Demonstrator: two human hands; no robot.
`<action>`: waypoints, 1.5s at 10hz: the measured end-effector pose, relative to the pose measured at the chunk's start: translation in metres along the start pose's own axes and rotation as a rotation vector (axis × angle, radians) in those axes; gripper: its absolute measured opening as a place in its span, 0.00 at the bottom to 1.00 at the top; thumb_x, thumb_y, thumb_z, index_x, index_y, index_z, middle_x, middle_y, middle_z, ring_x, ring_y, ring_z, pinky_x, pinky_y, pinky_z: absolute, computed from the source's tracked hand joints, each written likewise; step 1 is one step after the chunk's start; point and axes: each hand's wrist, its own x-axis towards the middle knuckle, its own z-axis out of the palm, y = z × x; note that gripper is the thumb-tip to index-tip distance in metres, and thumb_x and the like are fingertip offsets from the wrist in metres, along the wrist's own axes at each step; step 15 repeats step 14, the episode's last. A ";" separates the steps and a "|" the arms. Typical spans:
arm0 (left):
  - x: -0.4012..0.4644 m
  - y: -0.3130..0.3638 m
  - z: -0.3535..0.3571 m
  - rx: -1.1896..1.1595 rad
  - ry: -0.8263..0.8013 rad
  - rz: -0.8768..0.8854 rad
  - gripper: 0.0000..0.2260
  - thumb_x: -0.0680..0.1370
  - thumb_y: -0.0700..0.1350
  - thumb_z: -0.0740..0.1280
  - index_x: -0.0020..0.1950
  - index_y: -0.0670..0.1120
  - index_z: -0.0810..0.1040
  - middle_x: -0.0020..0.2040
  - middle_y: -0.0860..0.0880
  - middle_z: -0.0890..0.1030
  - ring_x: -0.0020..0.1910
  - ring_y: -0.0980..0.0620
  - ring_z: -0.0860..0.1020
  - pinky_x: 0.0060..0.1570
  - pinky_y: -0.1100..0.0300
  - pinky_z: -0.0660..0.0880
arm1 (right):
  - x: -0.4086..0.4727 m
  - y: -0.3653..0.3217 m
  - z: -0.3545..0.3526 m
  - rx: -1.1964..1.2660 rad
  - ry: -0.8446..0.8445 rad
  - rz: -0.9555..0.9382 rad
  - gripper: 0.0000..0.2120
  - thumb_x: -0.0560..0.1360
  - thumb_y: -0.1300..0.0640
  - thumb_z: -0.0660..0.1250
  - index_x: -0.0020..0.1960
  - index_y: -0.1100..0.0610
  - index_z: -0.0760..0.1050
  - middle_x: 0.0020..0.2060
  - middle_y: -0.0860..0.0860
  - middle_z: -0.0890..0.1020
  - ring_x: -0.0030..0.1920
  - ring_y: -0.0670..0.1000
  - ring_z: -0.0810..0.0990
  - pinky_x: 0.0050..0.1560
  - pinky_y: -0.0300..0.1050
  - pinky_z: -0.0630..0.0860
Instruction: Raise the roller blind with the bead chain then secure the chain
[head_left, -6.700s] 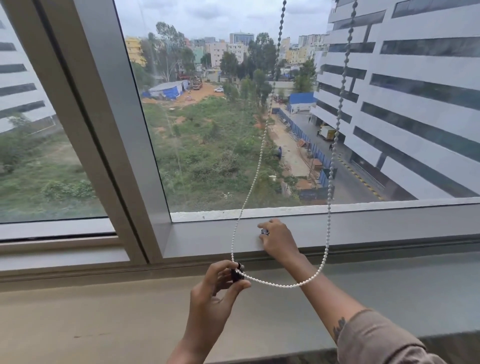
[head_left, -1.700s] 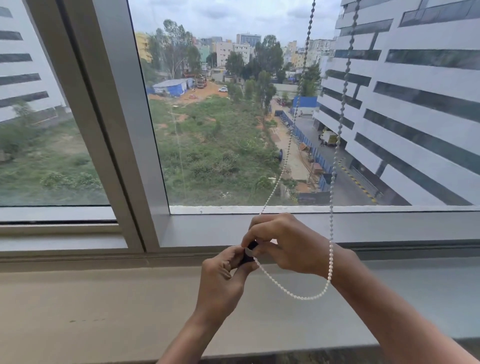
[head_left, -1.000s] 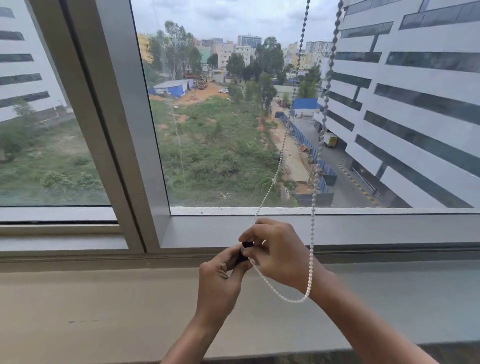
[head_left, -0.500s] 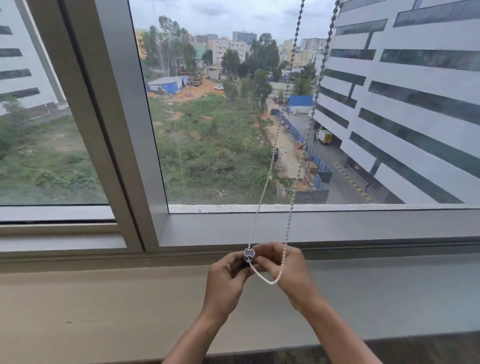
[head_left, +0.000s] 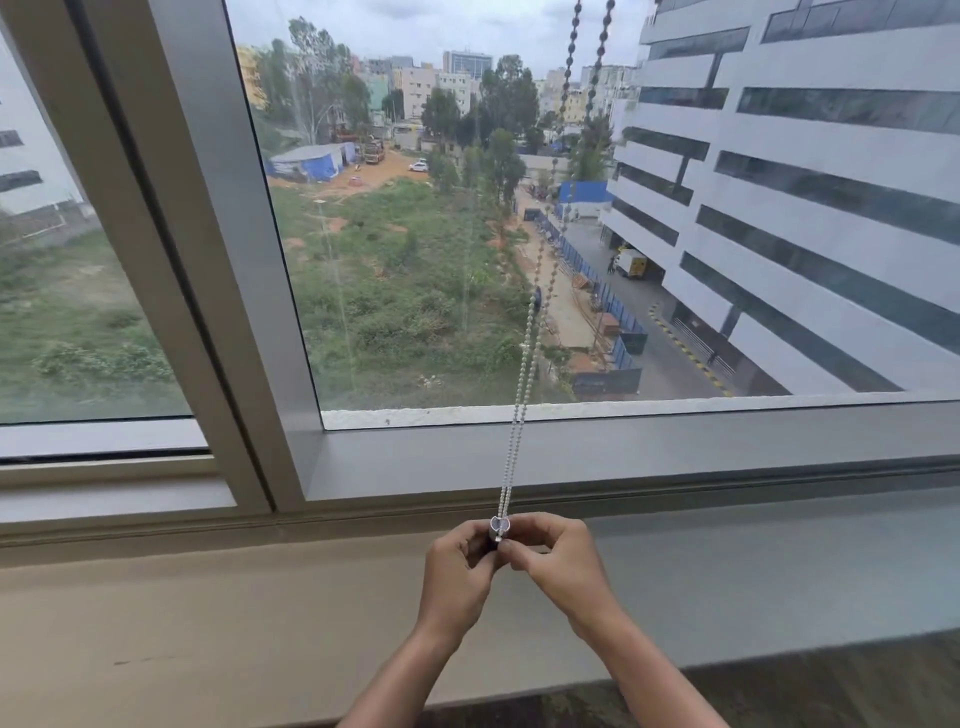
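A white bead chain (head_left: 521, 384) hangs from above the frame as two nearly parallel strands that run down across the window glass. Both strands end in a small dark chain holder with a pale round top (head_left: 500, 525), held just above the sill. My left hand (head_left: 457, 569) pinches the holder from the left. My right hand (head_left: 558, 561) pinches it from the right, fingertips meeting at the holder. The blind itself is out of view above.
A grey window frame (head_left: 623, 452) runs across below the glass, with a thick slanted mullion (head_left: 208, 260) to the left. A wide beige sill (head_left: 208, 623) lies under my hands. Its dark front edge (head_left: 831, 675) shows at bottom right.
The slack loop that hung below my right hand is gone. The two strands have drawn together and now run straight and close into the holder. Both hands stay at the holder.
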 end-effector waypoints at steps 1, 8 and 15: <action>0.006 -0.003 0.002 0.009 -0.006 -0.004 0.15 0.77 0.26 0.73 0.55 0.44 0.88 0.49 0.48 0.92 0.53 0.50 0.90 0.56 0.59 0.84 | 0.003 0.005 0.003 -0.016 0.030 -0.008 0.11 0.73 0.66 0.78 0.51 0.52 0.90 0.45 0.49 0.92 0.50 0.51 0.90 0.51 0.52 0.87; 0.023 -0.004 0.011 0.075 -0.004 0.028 0.14 0.77 0.29 0.75 0.57 0.46 0.89 0.51 0.51 0.92 0.54 0.52 0.90 0.59 0.57 0.84 | 0.016 0.012 -0.001 -0.062 0.085 -0.017 0.12 0.74 0.65 0.78 0.51 0.49 0.90 0.46 0.45 0.91 0.51 0.45 0.89 0.58 0.56 0.86; -0.002 -0.002 0.025 0.176 0.054 0.041 0.19 0.76 0.40 0.80 0.67 0.47 0.85 0.60 0.55 0.89 0.64 0.57 0.85 0.71 0.50 0.79 | -0.004 0.008 -0.019 -0.056 0.100 -0.054 0.15 0.73 0.65 0.79 0.53 0.46 0.88 0.49 0.40 0.90 0.53 0.43 0.87 0.50 0.47 0.86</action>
